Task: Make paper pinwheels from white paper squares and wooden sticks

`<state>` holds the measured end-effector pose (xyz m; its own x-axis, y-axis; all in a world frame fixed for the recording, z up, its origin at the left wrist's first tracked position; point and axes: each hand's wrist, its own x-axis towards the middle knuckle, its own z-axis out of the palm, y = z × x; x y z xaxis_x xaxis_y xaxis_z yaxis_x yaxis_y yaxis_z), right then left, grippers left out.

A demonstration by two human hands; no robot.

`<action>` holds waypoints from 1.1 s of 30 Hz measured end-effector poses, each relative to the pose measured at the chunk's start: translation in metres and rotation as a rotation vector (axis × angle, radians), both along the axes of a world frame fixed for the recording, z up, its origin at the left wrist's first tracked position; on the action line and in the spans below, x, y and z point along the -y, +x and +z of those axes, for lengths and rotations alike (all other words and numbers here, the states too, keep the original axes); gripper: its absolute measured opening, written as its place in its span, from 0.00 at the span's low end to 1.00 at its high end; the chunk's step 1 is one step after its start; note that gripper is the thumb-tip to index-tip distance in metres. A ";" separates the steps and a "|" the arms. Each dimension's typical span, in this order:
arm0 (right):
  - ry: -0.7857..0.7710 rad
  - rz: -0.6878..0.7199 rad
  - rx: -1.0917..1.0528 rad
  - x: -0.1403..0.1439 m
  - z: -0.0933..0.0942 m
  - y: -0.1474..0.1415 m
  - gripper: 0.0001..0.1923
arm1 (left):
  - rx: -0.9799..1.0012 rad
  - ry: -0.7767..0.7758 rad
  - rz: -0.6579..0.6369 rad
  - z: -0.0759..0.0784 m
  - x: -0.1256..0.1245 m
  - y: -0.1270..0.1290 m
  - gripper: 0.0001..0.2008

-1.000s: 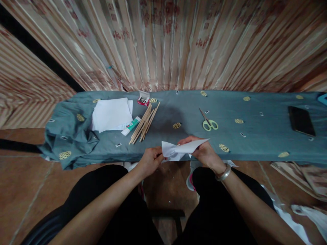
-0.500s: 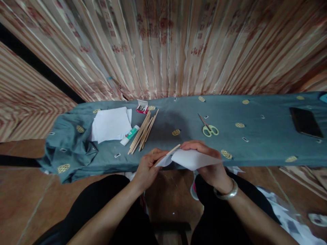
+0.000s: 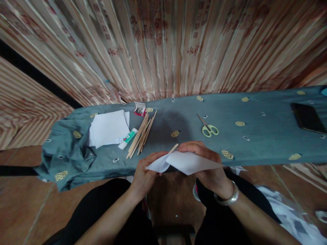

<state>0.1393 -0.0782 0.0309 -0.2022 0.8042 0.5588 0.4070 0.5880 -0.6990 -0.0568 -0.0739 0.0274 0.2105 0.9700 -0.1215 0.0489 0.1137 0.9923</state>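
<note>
Between my hands, over the table's near edge, is a piece of white paper (image 3: 187,161) with curled, folded flaps. A thin wooden stick (image 3: 174,148) pokes out behind its upper edge; the rest of the stick is hidden by the paper. My left hand (image 3: 146,173) is closed on the paper's left flap, and the stick's lower end seems to lie there too. My right hand (image 3: 208,163), with a silver bracelet at its wrist, grips the paper from the right, fingers curled behind it near the stick's tip.
On the blue-green tablecloth (image 3: 268,136) lie a stack of white paper (image 3: 109,128), a glue stick (image 3: 127,139), several wooden sticks (image 3: 141,136), an open red box of small metal pieces (image 3: 139,109), green-handled scissors (image 3: 209,130) and a black phone (image 3: 308,117). A curtain (image 3: 163,51) hangs behind.
The left flap of the paper now spreads further over my left fingers and covers more of the stick. Both hands stay close together; the whole view has tilted slightly.
</note>
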 end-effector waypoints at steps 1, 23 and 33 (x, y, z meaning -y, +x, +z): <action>-0.001 -0.001 0.002 0.000 0.001 0.000 0.10 | 0.004 -0.018 0.002 0.001 0.000 0.000 0.17; -0.023 -0.023 -0.017 0.000 -0.001 -0.003 0.13 | -0.002 0.041 -0.049 -0.008 0.002 -0.004 0.09; -0.049 -0.012 0.000 0.000 0.002 -0.002 0.12 | -0.044 0.057 -0.056 -0.008 0.002 -0.005 0.10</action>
